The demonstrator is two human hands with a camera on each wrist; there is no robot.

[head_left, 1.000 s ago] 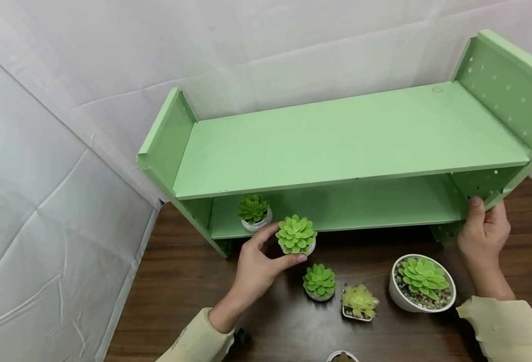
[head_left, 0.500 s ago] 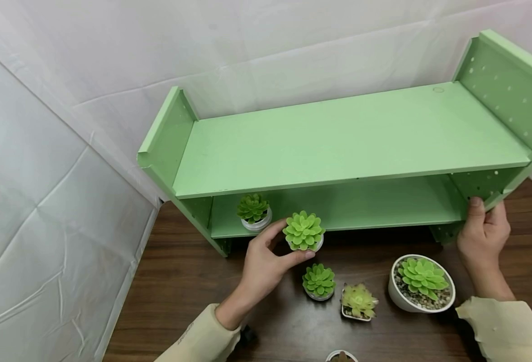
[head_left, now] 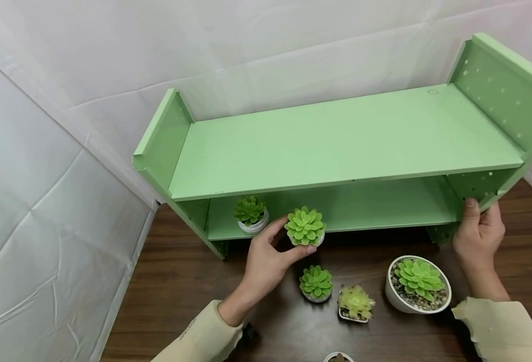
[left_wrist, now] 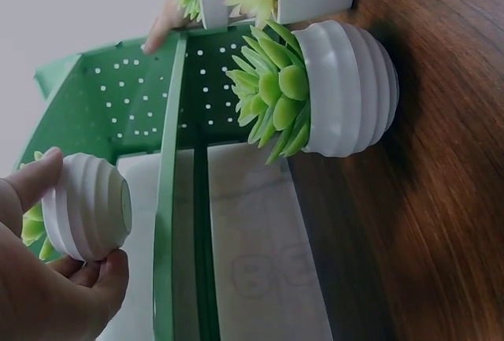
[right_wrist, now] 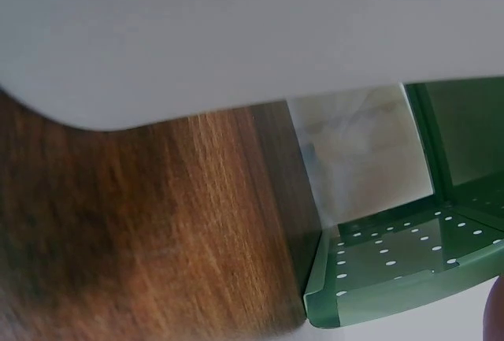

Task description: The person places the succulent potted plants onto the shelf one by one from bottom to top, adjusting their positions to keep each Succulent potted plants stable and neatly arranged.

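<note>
My left hand (head_left: pixel 266 261) holds a small potted succulent (head_left: pixel 305 226) between thumb and fingers, just in front of the lower board of the green shelf (head_left: pixel 347 146). In the left wrist view its ribbed white pot (left_wrist: pixel 87 207) shows clear of the shelf boards, gripped at its sides. Just left of my fingertips, another potted succulent (head_left: pixel 250 213) stands on the lower board. My right hand (head_left: pixel 479 241) grips the front edge of the shelf's right side panel, thumb on the inner face. In the right wrist view only a sliver of that hand (right_wrist: pixel 494 313) shows.
On the wooden table (head_left: pixel 171 301) stand a small round-potted succulent (head_left: pixel 316 282), a square-potted yellowish succulent (head_left: pixel 355 302) and a large white-potted succulent (head_left: pixel 419 282). Another pot (head_left: pixel 338 357) is cut off at the bottom edge. White sheeting (head_left: pixel 293 50) hangs behind the shelf.
My left hand has carried the succulent a little to the right along the front of the lower board. My right hand keeps its grip on the side panel.
</note>
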